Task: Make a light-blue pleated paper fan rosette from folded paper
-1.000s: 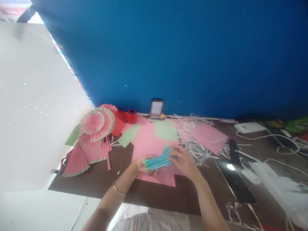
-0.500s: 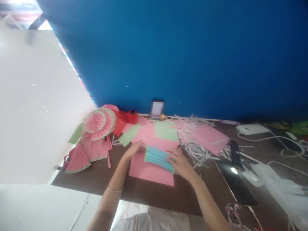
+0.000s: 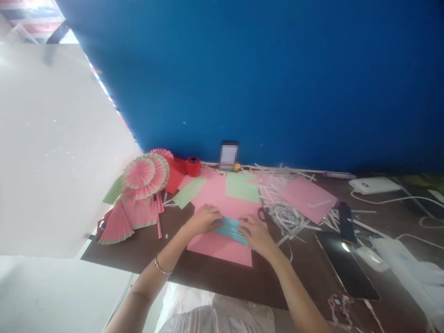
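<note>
A pleated blue paper strip lies on a pink sheet on the brown table. My left hand presses its left end with fingers curled over it. My right hand presses its right end, fingers bent on the folds. Both hands squeeze the pleats together from the two sides. A thin bangle sits on my left wrist.
Pink pleated fans and rosettes lie at the left, a red tape roll behind them. Pink and green sheets, white paper strips, scissors, a dark phone, a white power bank and cables lie to the right. A blue wall stands behind.
The blue pleated strip was held up in both hands; it now lies flat on the pink sheet. My hands have closed in from both ends, squeezing it narrower.
</note>
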